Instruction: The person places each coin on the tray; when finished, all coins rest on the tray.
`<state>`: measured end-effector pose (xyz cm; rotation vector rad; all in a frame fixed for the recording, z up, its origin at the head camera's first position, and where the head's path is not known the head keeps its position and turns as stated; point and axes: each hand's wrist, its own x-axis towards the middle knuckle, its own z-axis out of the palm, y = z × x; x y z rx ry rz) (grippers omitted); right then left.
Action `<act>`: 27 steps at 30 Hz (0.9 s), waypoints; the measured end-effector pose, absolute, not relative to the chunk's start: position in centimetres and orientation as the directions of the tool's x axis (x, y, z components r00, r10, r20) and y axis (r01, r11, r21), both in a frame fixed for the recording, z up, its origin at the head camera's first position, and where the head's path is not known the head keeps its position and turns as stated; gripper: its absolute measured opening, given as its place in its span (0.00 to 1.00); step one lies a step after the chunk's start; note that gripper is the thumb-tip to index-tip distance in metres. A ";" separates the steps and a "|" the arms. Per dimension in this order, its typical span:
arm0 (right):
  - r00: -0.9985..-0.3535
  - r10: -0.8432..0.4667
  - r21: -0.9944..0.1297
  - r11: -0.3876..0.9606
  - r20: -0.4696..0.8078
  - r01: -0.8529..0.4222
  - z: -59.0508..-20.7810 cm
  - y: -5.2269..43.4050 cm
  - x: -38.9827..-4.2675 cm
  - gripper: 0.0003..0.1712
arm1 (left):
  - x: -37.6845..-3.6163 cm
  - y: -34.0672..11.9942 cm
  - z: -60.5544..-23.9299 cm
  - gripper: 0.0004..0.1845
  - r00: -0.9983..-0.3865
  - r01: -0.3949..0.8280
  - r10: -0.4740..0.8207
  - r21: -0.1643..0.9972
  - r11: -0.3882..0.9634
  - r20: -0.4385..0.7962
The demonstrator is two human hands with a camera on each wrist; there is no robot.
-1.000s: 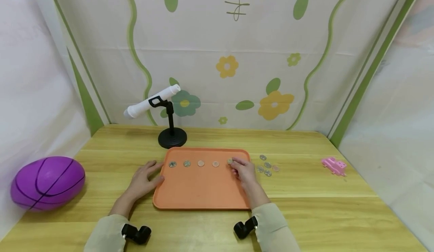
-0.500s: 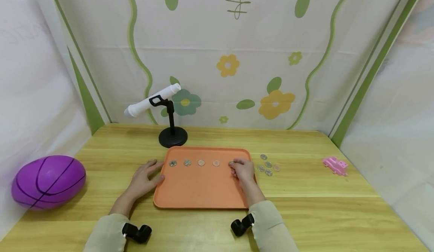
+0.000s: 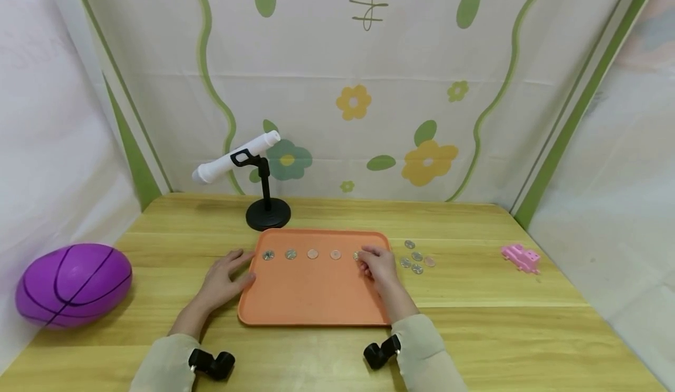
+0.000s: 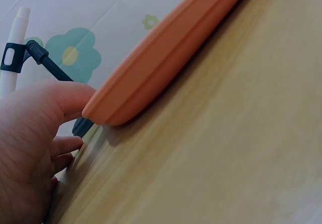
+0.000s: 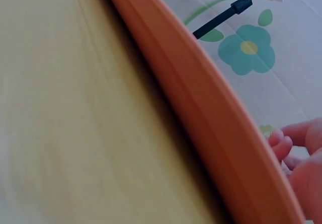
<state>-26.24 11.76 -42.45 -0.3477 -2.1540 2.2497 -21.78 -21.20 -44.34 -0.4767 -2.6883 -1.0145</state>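
Orange tray [image 3: 316,289], left hand [image 3: 224,278] flat at its left edge. Right hand [image 3: 378,266] pinches fifth coin [image 3: 357,255] at row's right end; risk: a fingertip slip skews the spacing

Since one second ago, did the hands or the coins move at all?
Hardly anything changed. The right hand stays at the fifth coin on the orange tray, fingers curled at it; only tiny shifts show. The left hand still rests at the tray's left edge. The four other coins in the row, the loose coins on the table, the purple ball and the pink toy stayed put.
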 end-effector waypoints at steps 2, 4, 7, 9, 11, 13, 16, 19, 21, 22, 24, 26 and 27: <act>-0.980 0.120 -0.986 -0.066 -0.157 0.150 -42.1 12.1 -26.2 0.18 | -21.8 -21.2 -44.4 0.26 -0.921 0.377 0.219 0.599 0.707 0.321; -0.986 0.091 -0.989 -0.061 -0.141 0.136 -41.6 12.5 -26.1 0.19 | -21.7 -21.2 -44.5 0.26 -0.922 0.377 0.219 0.602 0.704 0.320; -0.992 0.065 -0.994 -0.042 -0.104 0.102 -40.5 13.2 -25.8 0.19 | -21.7 -21.2 -44.5 0.26 -0.920 0.381 0.221 0.603 0.701 0.324; -0.995 0.046 -0.996 -0.033 -0.084 0.083 -39.8 13.8 -25.6 0.19 | -21.7 -21.2 -44.5 0.26 -0.918 0.384 0.222 0.601 0.701 0.328; -0.997 0.025 -0.996 -0.030 -0.079 0.079 -39.2 14.6 -25.4 0.20 | -21.7 -21.2 -44.5 0.26 -0.917 0.386 0.224 0.598 0.703 0.329; -0.997 0.003 -0.997 -0.018 -0.078 0.078 -38.8 15.6 -25.3 0.20 | -21.8 -21.2 -44.5 0.26 -0.917 0.386 0.224 0.598 0.702 0.329; -0.997 -0.022 -0.998 -0.002 -0.067 0.068 -38.6 17.3 -25.2 0.21 | -21.7 -21.2 -44.5 0.26 -0.919 0.383 0.224 0.599 0.703 0.325; -0.999 -0.037 -0.999 0.026 -0.034 0.033 -38.8 19.2 -25.3 0.22 | -21.7 -21.2 -44.5 0.26 -0.919 0.383 0.224 0.601 0.702 0.324; -0.999 -0.038 -0.999 0.050 -0.007 0.005 -39.2 20.5 -25.5 0.23 | -21.7 -21.2 -44.5 0.26 -0.918 0.384 0.224 0.601 0.701 0.326; -1.000 -0.031 -0.998 0.058 -0.002 0.000 -39.5 21.2 -25.6 0.23 | -21.7 -21.2 -44.5 0.26 -0.918 0.385 0.224 0.601 0.701 0.327; -0.998 -0.061 -0.997 0.063 0.033 -0.037 -40.2 22.7 -25.9 0.21 | -21.8 -21.2 -44.4 0.26 -0.916 0.388 0.224 0.600 0.700 0.331; -0.997 -0.069 -0.996 0.071 0.042 -0.047 -40.4 23.8 -25.8 0.20 | -21.8 -21.3 -44.4 0.26 -0.917 0.387 0.224 0.600 0.700 0.330; -0.997 -0.065 -0.996 0.073 0.037 -0.042 -40.5 24.2 -25.7 0.19 | -21.8 -21.3 -44.3 0.26 -0.917 0.387 0.224 0.600 0.700 0.329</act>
